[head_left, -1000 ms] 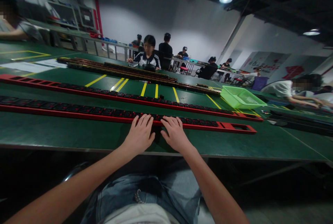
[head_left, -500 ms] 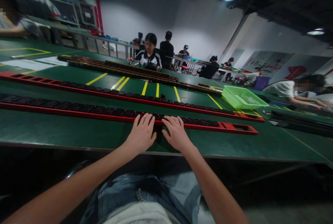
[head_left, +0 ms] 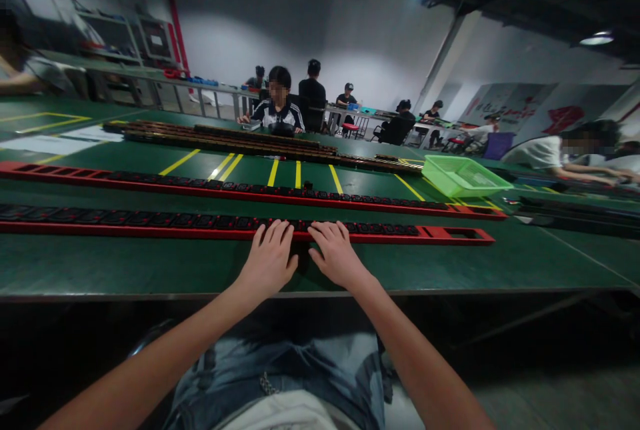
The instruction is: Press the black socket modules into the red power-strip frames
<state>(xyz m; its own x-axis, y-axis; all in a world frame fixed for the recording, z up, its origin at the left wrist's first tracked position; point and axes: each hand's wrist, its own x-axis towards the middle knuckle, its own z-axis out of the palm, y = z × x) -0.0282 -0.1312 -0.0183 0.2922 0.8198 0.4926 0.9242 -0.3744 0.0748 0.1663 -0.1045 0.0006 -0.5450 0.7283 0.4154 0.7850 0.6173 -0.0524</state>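
A long red frame strip (head_left: 200,235), its slots filled with square black pieces (head_left: 165,219), lies across the green table in front of me. My left hand (head_left: 267,255) rests with fingers stretched over its near edge, just left of the middle. A short gap to the right, my right hand (head_left: 337,253) lies on the same strip, fingers spread over the black pieces. Neither hand is wrapped around anything. Both sets of fingertips touch the strip's top, and the pieces under them are partly hidden. Behind it runs a second red strip (head_left: 280,198), also holding black pieces, with open slots at its left end.
Dark brown bars (head_left: 230,139) lie stacked farther back on the table. A light green basket (head_left: 465,178) stands at the right, near dark strips (head_left: 575,219). White paper (head_left: 55,142) lies at the left. Several people sit at tables around. The table's front edge (head_left: 165,296) is close to me.
My view has turned slightly, so the strips sit a little more level in the picture. Both hands stay at the same place on the near strip.
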